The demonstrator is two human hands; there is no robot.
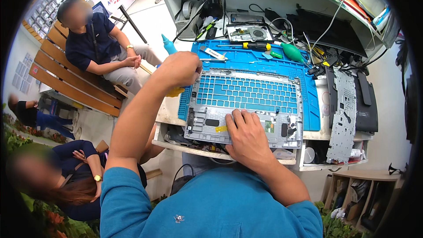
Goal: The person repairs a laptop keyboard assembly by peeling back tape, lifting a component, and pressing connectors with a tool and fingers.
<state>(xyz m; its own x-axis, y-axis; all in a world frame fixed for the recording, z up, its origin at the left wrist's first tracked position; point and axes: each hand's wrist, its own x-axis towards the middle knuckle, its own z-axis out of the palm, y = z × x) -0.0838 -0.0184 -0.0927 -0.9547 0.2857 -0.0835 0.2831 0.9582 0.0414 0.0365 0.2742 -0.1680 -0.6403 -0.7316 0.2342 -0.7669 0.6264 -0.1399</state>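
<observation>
A grey laptop top case lies inside up on a blue work mat, its lower edge over the bench front. Through its key openings the blue mat shows. My left hand is closed at the case's upper left corner; what its fingers grip, if anything, is hidden. Flat on the case's lower middle rests my right hand, fingers stretched out beside a yellow tape piece. Something yellow shows under my left wrist. Just beyond that hand stands a teal bottle.
Along the mat's far side lie a yellow-black screwdriver, a green air blower and a white-handled blade tool. A perforated metal plate overhangs the bench at right. Cables hang from the shelf. A seated person is at left.
</observation>
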